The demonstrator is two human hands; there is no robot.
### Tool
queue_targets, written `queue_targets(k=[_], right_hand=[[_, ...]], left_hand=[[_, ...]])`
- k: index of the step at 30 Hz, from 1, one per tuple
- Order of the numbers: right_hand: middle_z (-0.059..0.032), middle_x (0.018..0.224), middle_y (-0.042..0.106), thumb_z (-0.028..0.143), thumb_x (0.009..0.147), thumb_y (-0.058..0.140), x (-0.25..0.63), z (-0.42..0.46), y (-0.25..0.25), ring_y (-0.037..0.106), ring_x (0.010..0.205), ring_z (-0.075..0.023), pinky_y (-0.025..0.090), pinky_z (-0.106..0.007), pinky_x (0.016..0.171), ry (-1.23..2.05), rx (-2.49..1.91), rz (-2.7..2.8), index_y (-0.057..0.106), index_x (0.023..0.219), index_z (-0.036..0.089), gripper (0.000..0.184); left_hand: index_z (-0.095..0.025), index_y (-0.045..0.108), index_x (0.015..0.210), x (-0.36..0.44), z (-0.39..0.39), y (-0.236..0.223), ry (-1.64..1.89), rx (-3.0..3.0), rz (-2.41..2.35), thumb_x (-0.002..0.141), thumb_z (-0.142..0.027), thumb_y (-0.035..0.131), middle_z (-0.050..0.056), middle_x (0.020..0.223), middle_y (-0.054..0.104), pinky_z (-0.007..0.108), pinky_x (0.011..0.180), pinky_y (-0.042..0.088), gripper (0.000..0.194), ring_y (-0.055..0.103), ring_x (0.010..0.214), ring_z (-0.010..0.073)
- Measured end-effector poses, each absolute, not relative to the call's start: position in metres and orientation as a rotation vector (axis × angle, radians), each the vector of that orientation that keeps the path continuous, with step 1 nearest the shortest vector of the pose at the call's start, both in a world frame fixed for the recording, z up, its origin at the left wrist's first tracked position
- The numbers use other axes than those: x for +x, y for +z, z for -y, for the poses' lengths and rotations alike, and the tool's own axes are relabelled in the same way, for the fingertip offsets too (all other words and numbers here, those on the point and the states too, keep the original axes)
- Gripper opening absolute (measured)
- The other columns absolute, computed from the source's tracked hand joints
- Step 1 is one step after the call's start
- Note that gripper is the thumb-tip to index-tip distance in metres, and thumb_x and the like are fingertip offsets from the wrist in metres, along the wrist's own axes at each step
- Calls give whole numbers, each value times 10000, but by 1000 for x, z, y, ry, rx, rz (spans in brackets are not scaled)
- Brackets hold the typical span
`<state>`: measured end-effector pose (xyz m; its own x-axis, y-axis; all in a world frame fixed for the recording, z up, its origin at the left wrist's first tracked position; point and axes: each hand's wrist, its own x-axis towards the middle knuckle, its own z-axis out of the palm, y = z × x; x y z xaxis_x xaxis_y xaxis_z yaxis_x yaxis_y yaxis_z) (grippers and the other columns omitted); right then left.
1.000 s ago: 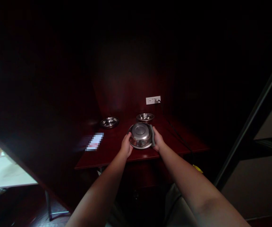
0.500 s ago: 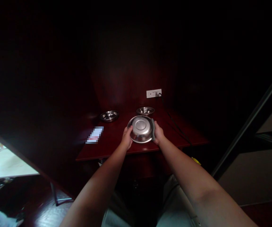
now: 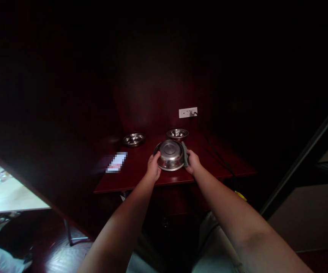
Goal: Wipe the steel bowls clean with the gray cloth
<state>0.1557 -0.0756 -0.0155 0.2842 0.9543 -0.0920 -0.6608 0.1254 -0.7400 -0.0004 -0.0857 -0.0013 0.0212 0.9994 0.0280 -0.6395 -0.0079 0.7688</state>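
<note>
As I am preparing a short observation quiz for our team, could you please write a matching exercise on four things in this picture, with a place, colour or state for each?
Things
1. Held bowl
2. Grey cloth
3. Socket panel
4. Table

Places, colours or states
A. On the back wall, with a plug in it
B. Dark red
C. Shiny metal, base facing up
D. Between the right hand and the metal

Right pairs: 1-C; 2-D; 3-A; 4-B
</note>
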Motion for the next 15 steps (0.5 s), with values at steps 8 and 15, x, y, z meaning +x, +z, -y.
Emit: queue_targets(k=[8,15], right_hand=[[54,513,567,296,742,586,153,72,-20,505,486,-108,429,-218,506,992,-881,612,534,626,208,155],[36,514,588,366,725,621,153,67,-26,506,522,-118,374,-222,540,774,-1013,777,593,579,186,234]], left_hand=[[-164,589,836,-3,83,-2,1491,675,-687,645,-294,738,13,761,647,273,587,483,275,614,639,145],[-157,590,843,-6,77,-4,1502,609,-691,659,-319,717,4,738,633,251,585,467,276,597,605,121]])
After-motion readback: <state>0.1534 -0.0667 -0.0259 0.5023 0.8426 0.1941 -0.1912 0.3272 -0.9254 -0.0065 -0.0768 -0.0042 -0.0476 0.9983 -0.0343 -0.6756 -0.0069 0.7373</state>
